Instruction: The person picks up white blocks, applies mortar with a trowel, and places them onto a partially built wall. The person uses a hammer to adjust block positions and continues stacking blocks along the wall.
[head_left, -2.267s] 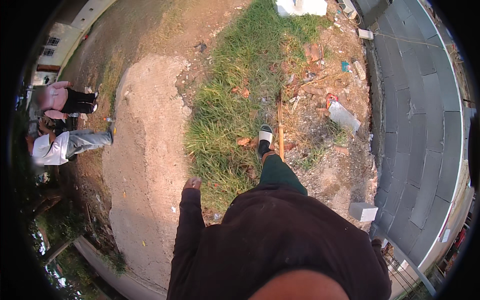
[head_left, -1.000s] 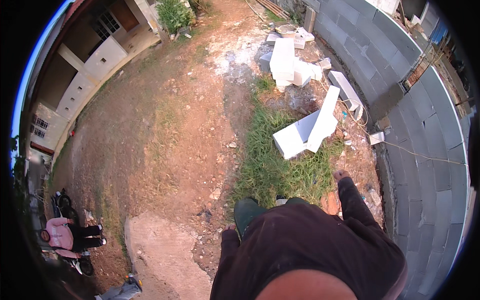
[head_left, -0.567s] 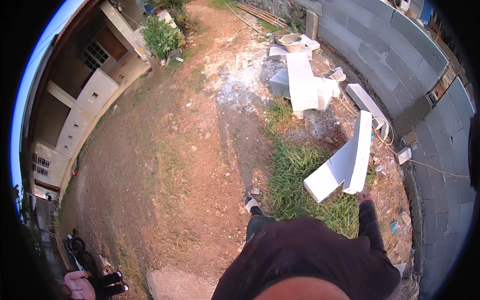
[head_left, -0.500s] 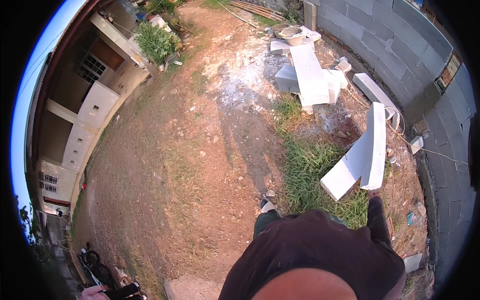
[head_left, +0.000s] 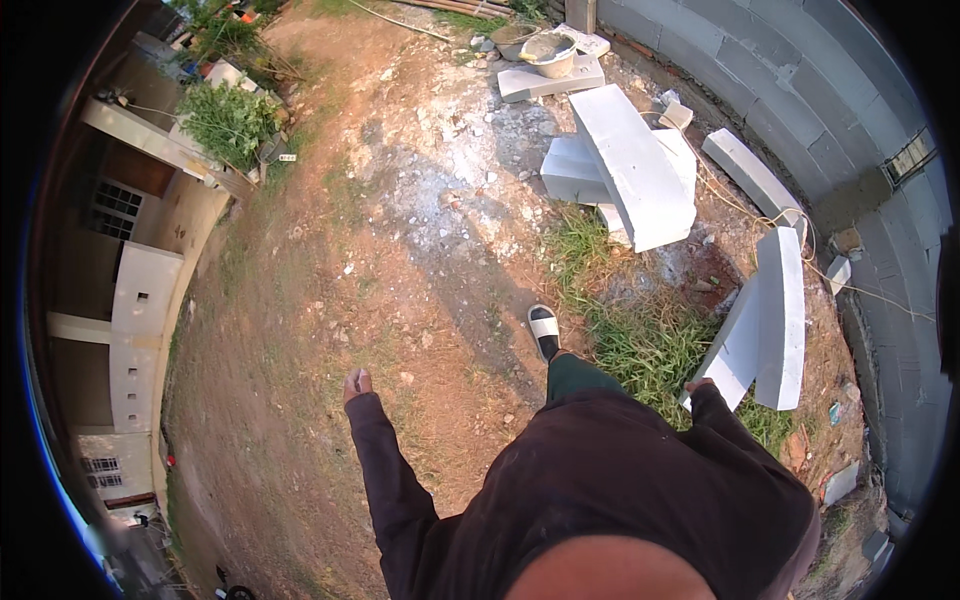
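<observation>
My left hand [head_left: 358,382] hangs over the dirt, its fingers loosely bent and apart, with nothing visible in it. My right hand [head_left: 701,386] is at the edge of a flat white block [head_left: 732,350]; its fingers are small and partly hidden, and I cannot tell whether it touches or grips it. A second long block [head_left: 778,320] lies across that one on grass [head_left: 640,340]. One of my feet, in a white-strapped sandal [head_left: 543,325], is ahead of my body on the dirt beside the grass.
A pile of white blocks [head_left: 625,165], a long block [head_left: 750,175] and a cord [head_left: 876,305] lie along the grey block wall [head_left: 760,50]. Farther up are a mortar bucket [head_left: 548,58] and poles [head_left: 450,10]. A building [head_left: 140,300] and a bush [head_left: 225,125] line the left.
My view has moved forward and turned along the dirt path. My left hand has come into view, a foot has stepped ahead, and the person in pink has left view.
</observation>
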